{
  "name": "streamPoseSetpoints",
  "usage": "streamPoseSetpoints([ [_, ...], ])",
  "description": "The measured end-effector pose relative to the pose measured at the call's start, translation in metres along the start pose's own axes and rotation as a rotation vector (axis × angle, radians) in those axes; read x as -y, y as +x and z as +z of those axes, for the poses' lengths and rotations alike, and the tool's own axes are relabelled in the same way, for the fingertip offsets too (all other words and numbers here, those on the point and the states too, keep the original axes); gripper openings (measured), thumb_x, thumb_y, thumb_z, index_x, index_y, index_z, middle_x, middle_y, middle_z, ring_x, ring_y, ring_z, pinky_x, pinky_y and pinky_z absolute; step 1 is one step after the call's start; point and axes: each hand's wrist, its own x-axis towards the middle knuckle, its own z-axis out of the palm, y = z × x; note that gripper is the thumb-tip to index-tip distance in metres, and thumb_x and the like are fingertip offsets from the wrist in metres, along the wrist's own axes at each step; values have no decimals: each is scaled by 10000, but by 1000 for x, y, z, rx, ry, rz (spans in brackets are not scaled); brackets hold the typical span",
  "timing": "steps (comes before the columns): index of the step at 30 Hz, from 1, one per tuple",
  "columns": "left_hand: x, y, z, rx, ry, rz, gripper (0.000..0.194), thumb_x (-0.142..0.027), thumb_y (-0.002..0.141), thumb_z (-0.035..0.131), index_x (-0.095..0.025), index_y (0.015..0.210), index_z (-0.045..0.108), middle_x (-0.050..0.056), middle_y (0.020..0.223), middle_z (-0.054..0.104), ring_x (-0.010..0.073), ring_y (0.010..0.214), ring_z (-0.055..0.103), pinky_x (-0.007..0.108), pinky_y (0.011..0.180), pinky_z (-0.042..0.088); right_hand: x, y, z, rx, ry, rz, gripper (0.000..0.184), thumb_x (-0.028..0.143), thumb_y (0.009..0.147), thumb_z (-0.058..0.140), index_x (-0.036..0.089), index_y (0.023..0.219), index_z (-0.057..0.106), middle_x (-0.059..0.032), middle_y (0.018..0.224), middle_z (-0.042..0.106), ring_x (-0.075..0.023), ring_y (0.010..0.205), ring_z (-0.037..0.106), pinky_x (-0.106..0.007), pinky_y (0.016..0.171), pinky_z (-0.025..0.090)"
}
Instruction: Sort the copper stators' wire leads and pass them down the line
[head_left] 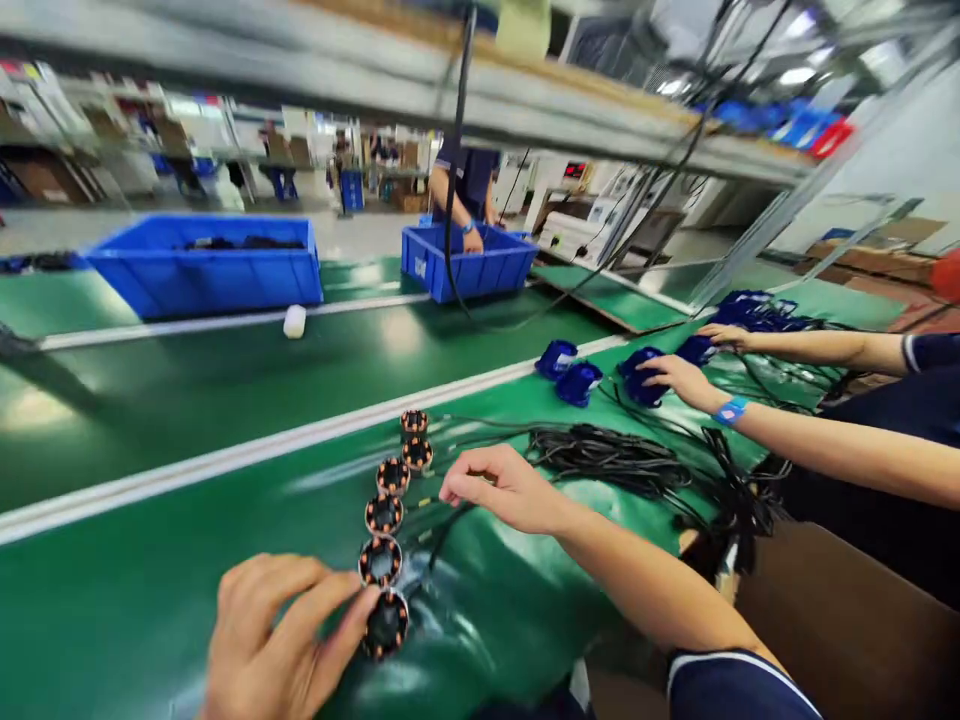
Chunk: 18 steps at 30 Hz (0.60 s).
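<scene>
At the near edge of the green bench (pixel 187 600), the left hand (pixel 274 640) pinches the closest wound stator core (pixel 385 624) between thumb and fingers. Five more cores (pixel 384 514) run away from it in a row. Just right, the right hand (pixel 506 490) hovers loosely curled over thin black leads, holding nothing I can make out. Farther right lies a bundle of black cables (pixel 607 455), where a co-worker's hands (pixel 675 378) rest on blue housings (pixel 576 382).

Green conveyor table (pixel 150 400), overhead shelf (pixel 525 100)
</scene>
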Motion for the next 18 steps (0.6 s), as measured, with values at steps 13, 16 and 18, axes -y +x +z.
streamPoseSetpoints([
  [13, -40, -54, 30, 428, -62, -109, 194, -192, 974, 649, -280, 1136, 709, -55, 933, 765, 141, 844, 621, 325, 786, 409, -38, -34, 54, 389, -169, 66, 274, 309, 1066, 499, 144, 1074, 718, -56, 916, 740, -161, 803, 686, -253, 739, 499],
  [16, -38, -55, 26, 509, -97, -106, 286, -165, 981, 632, -306, 1221, 695, -42, 961, 756, 135, 855, 610, 330, 786, 406, -45, -36, 50, 500, 36, 221, 300, 343, 1059, 510, 143, 971, 716, -32, 846, 725, -123, 693, 666, -219, 666, 485],
  [18, -34, -59, 24, 573, -123, -81, 357, -135, 986, 614, -327, 1282, 671, -31, 964, 740, 129, 861, 601, 319, 768, 400, -51, -36, 49, 519, 200, 297, 277, 347, 1039, 542, 141, 953, 706, -41, 893, 725, -111, 707, 659, -211, 681, 499],
])
